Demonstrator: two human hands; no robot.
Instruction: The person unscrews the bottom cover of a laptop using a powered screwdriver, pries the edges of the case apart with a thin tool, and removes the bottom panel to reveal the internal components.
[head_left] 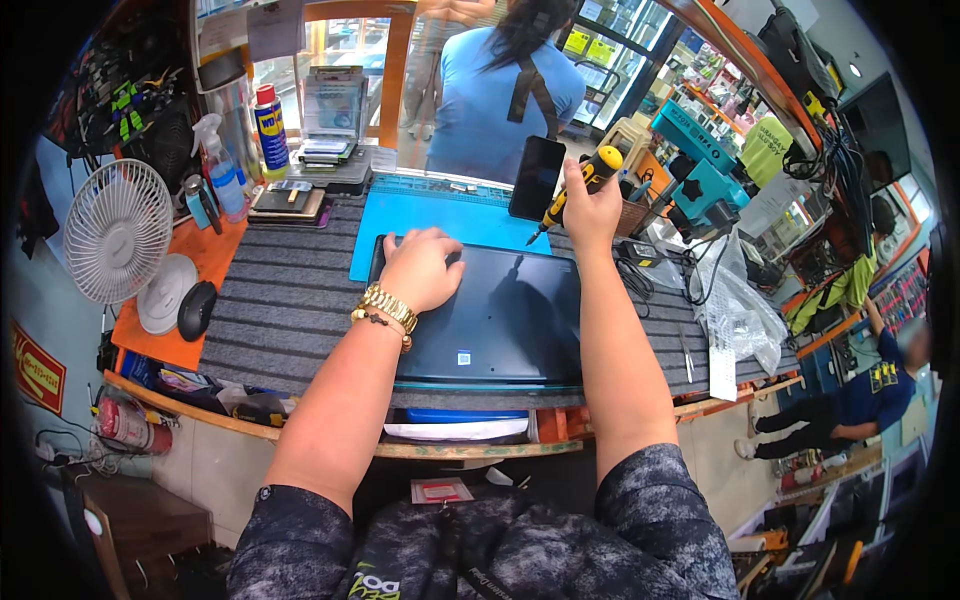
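The left arm (345,410) comes in from 7 o'clock. The left hand (418,272) is near the middle, toward 10 o'clock, back side up, with its fingers (428,236) bent and its thumb (455,274) out to 2 o'clock. The right arm (622,350) comes from 5 o'clock and reaches higher. The right hand (594,210), between 1 and 2 o'clock, is curled in a grip.

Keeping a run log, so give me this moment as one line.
left hand: on laptop | right hand: holding screwdriver | blue mat: partly under laptop
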